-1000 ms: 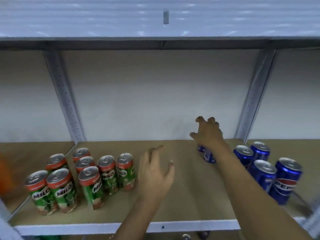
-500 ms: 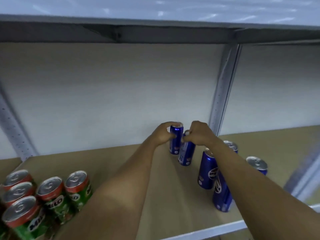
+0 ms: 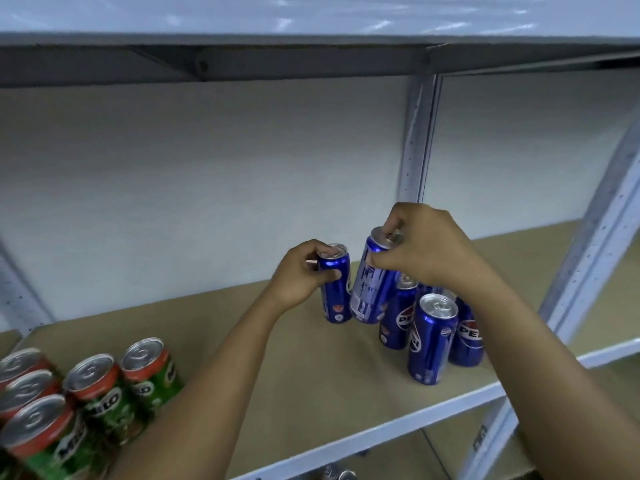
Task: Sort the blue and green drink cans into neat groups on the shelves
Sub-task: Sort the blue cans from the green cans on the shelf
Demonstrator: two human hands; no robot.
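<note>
Blue cans [image 3: 431, 337] stood grouped toward the shelf [image 3: 311, 375] right end. Left hand [image 3: 299, 271] gripped one upright can [image 3: 334, 289]; right hand [image 3: 426, 251] pinched a tilted can [image 3: 372, 282] by its rim. Judged step: consolidating blues. Next: set both beside the group.

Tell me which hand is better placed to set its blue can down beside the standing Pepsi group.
Right. The right hand holds its can touching the standing blue cans; the left hand holds its can farther away.

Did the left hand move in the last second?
Yes. The left hand went from the shelf's front, near the green cans, back and right to grip a blue can.
</note>
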